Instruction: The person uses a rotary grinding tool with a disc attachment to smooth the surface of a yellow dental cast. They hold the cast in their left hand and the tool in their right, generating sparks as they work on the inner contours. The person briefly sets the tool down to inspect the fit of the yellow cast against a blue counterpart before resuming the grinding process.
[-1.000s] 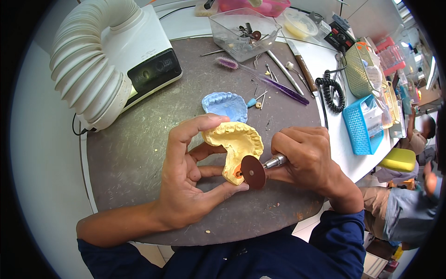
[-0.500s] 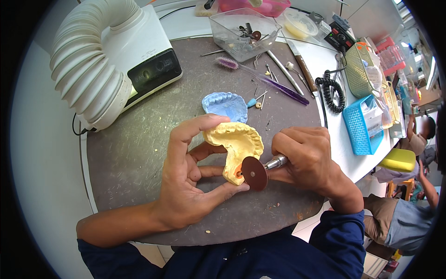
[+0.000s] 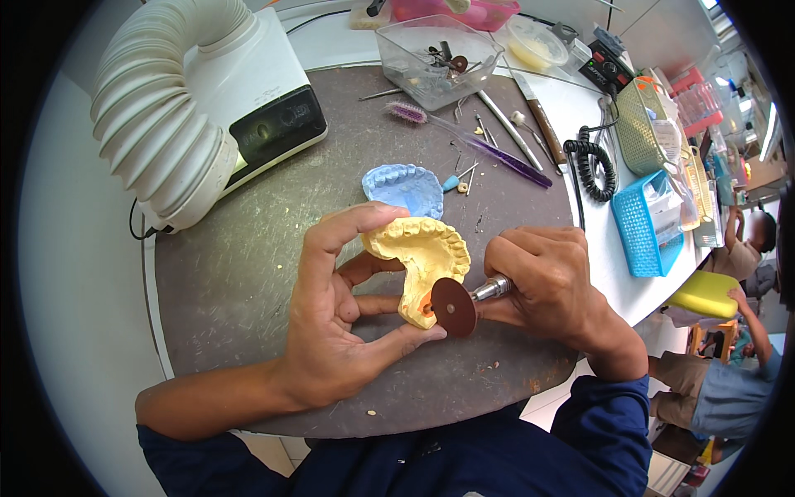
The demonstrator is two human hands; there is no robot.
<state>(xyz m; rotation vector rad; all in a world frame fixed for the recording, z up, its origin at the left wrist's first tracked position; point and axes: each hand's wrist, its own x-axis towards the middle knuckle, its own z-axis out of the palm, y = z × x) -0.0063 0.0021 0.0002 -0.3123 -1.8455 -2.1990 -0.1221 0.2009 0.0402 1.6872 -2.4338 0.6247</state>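
Observation:
My left hand [image 3: 339,306] grips a yellow plaster dental model [image 3: 421,257] between thumb and fingers, its row of teeth turned up and away from me. An orange-red patch shows near the model's lower end. My right hand [image 3: 542,282] is closed around a silver rotary handpiece [image 3: 493,287]. On the handpiece sits a brown cutting disc [image 3: 455,307], close beside the lower end of the model; whether it touches I cannot tell. Just beyond my left fingertips lies a blue dental model [image 3: 404,190] on the dark work surface [image 3: 240,306].
A white machine with a ribbed hose [image 3: 153,108] stands at the left. Behind are a clear plastic box [image 3: 439,62], a purple brush [image 3: 489,153] and a wooden-handled knife [image 3: 542,120]. Blue [image 3: 646,228] and beige baskets line the right. Other people are at far right.
My hands, the yellow model and the disc hold almost the same place. At the far right, another person's hand has come onto a yellow-green object.

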